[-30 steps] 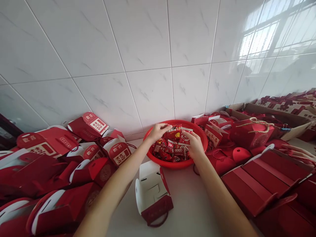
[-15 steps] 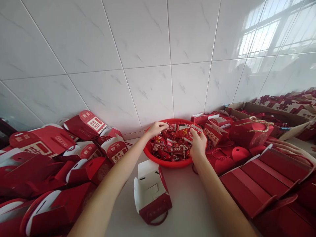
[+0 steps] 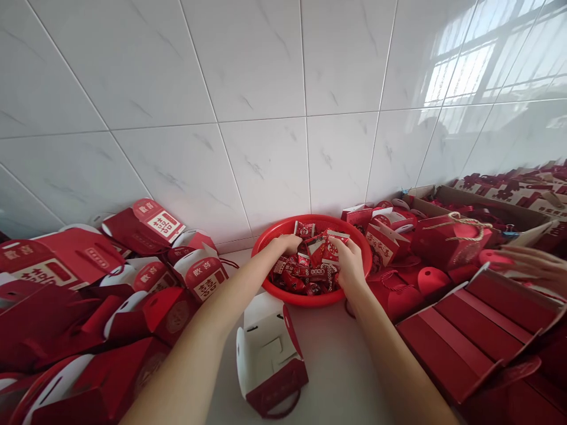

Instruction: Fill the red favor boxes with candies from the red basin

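A round red basket (image 3: 305,300) stands against the tiled wall, with many red wrapped sweets (image 3: 310,274) inside. My left hand (image 3: 289,243) reaches over its left side, fingers bent down among the sweets; what they hold, if anything, is hidden. On the right side of the basket, my right hand (image 3: 349,260) is closed on red sweet packets (image 3: 334,245) above the pile. In front of the basket an open red box with a white inside (image 3: 271,354) sits on the table, with nothing in it.
Red gift boxes (image 3: 150,227) are heaped on the left. On the right are red bags (image 3: 452,239), large folded red boxes (image 3: 473,330) and a cardboard box (image 3: 535,236). Another person's hand (image 3: 538,268) shows at the right edge.
My left hand has moved down and slightly right into the sweets. My right hand has shifted slightly down and left with its packets. Another person's hand has come in at the right.
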`<state>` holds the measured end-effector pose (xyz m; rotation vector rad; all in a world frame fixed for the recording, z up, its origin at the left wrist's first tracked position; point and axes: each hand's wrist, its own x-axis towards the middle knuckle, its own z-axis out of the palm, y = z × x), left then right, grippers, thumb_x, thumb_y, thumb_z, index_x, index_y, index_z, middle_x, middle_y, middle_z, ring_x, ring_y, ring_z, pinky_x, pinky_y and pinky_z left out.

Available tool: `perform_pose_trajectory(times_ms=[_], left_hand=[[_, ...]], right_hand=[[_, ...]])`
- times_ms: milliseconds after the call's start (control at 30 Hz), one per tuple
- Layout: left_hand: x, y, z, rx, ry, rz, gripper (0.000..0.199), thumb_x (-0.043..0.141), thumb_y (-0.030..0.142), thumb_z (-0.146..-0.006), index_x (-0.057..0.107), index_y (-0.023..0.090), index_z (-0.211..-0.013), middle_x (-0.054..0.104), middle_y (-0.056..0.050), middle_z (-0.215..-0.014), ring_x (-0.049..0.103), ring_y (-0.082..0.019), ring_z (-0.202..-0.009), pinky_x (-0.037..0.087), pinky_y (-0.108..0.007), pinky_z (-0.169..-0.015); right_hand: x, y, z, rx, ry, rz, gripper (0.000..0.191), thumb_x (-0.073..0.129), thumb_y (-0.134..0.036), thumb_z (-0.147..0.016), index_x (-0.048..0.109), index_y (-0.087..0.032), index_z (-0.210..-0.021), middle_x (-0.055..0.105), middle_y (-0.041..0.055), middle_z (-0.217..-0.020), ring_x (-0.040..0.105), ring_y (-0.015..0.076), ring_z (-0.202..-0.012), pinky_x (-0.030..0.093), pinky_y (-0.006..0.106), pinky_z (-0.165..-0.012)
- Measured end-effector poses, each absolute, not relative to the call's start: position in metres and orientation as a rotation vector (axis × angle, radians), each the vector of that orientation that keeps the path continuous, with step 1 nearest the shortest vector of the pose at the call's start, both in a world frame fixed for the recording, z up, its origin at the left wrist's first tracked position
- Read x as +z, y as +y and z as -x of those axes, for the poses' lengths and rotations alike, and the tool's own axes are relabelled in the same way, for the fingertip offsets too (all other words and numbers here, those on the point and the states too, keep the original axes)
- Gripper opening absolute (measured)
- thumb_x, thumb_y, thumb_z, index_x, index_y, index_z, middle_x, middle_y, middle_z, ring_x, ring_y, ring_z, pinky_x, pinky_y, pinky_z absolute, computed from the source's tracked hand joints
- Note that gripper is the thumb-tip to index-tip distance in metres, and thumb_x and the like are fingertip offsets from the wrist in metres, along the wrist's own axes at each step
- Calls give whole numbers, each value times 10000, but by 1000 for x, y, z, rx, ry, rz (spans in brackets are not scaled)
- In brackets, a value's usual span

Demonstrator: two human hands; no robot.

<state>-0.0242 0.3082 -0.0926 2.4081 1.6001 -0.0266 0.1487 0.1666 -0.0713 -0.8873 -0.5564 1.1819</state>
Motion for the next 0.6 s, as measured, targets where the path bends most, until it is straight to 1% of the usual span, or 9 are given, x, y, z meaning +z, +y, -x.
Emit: perform_pose_trajectory(times_ms=[100,167,233,267,333,367,400,467,600], left_hand=[[-94,308,24,-17,1521,-2289,344,603,361,-953,596,181,-1245,608,-95,-1266,627,-233,-1076,556,-432,-899],[-93,307,25,-8,1472,-2220,311,588,356,-964,602,188,-1226,617,-92,-1245,633,-215,-1055,561,-412,-884],[-91,306,27,24,1427,-2169,240,636,339,-930,660,176,-1105,669,-67,-1116,656,-194,-949,568,-362,-817],[-90,305,28,55,1406,-2148,194,699,321,-873,696,175,-1000,695,-45,-1005,662,-183,-862,562,-326,-760],[-85,304,30,144,1357,-2108,138,816,251,-685,729,191,-776,698,4,-767,639,-159,-682,516,-266,-637],[-82,303,31,195,1328,-2086,147,837,212,-590,731,206,-692,682,24,-679,618,-149,-617,485,-249,-590],[-78,302,33,248,1297,-2063,161,835,192,-524,733,220,-645,672,38,-627,603,-142,-578,458,-240,-560],[-71,300,36,357,1237,-2012,179,820,206,-476,749,227,-639,683,47,-611,598,-139,-565,442,-236,-556],[-60,289,46,579,1145,-1905,263,829,289,-483,771,194,-721,753,-11,-750,654,-179,-702,491,-273,-681]], right_hand=[[-70,167,-149,1207,-543,884,241,764,-309,-580,677,-180,-764,735,21,-722,686,205,-682,562,304,-602],[-70,167,-149,1195,-533,877,228,766,-299,-577,680,-179,-752,740,23,-725,687,202,-686,562,297,-602],[-70,167,-149,1185,-523,866,209,767,-290,-573,680,-180,-728,740,21,-716,687,198,-683,562,291,-602],[-69,167,-149,1185,-519,859,202,768,-287,-572,682,-181,-721,738,18,-711,688,196,-680,563,290,-602],[-69,167,-149,1195,-511,847,199,769,-281,-569,689,-182,-722,735,13,-704,688,194,-673,563,288,-597],[-68,167,-149,1201,-506,842,199,769,-278,-570,695,-182,-728,735,12,-706,688,193,-672,563,286,-593],[-68,167,-149,1208,-499,839,199,768,-274,-572,699,-181,-733,736,11,-707,689,191,-670,563,284,-587],[-66,166,-149,1219,-482,834,191,766,-265,-574,701,-180,-732,738,12,-709,691,190,-667,565,280,-578],[-64,165,-149,1230,-464,832,172,763,-255,-585,691,-178,-720,740,15,-714,701,190,-679,581,281,-605]])
